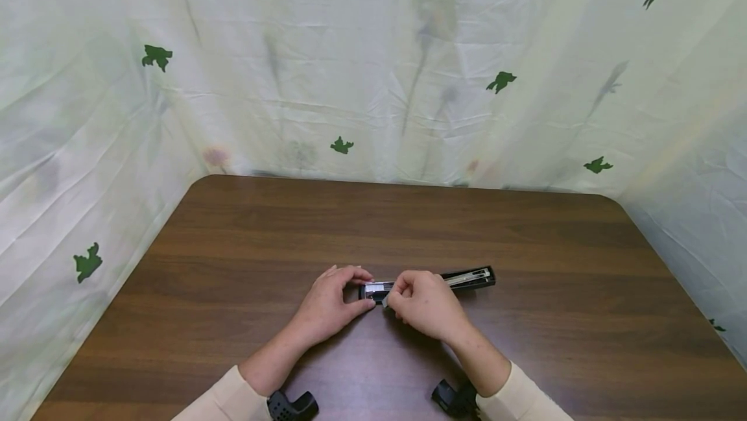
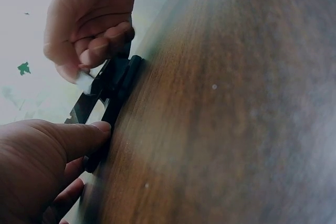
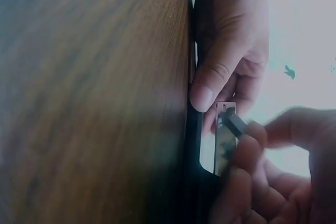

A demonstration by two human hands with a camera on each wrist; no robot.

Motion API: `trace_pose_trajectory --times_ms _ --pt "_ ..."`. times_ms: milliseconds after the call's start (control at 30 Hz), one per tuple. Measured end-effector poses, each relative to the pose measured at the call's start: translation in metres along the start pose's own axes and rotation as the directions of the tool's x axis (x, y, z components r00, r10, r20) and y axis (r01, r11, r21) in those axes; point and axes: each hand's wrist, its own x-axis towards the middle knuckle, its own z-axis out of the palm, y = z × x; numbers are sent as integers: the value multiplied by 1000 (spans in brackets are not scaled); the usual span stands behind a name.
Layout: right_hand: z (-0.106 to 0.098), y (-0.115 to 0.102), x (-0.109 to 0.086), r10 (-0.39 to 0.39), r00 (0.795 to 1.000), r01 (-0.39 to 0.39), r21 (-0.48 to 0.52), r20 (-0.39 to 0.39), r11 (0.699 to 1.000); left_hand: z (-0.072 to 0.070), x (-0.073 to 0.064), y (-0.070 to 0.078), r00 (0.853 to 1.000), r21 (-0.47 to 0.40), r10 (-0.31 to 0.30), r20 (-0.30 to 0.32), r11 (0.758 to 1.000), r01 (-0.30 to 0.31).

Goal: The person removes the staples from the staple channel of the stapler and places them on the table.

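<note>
A black stapler [image 1: 471,277] lies opened on the table, its metal magazine [image 3: 224,150] exposed. At the stapler's left end, my left hand [image 1: 325,307] grips it, thumb on the near side and fingers on the far side. My right hand [image 1: 428,304] is above the stapler's middle, hiding that part in the head view. Between its thumb and index finger it pinches a short grey strip of staples [image 3: 236,123]. One end of the strip overlaps the magazine in the right wrist view; in the left wrist view the strip [image 2: 85,83] looks pale and blurred.
The brown wooden table [image 1: 262,226] has rounded far corners. Behind and beside it hangs a pale curtain [image 1: 373,84] with green leaf-like patches. Black wrist devices [image 1: 292,406] sit near both cream sleeves [image 1: 224,398].
</note>
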Motion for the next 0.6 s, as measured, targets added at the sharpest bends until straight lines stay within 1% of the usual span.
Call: trace_pose_trajectory --times_ms 133,333,467,600 --pt "1 1 -2 -48 997 53 -93 55 994 0 0 0 1000 -5 7 -1 1000 -7" --pt "1 2 -3 -63 994 81 -205 91 975 0 0 1 1000 -7 3 0 1000 -3" --pt "0 2 -4 -96 990 122 -280 104 952 0 0 1 1000 -7 -6 4 1000 6" --pt "0 3 -4 -112 989 138 -317 101 938 0 0 0 1000 -5 -4 5 1000 4"
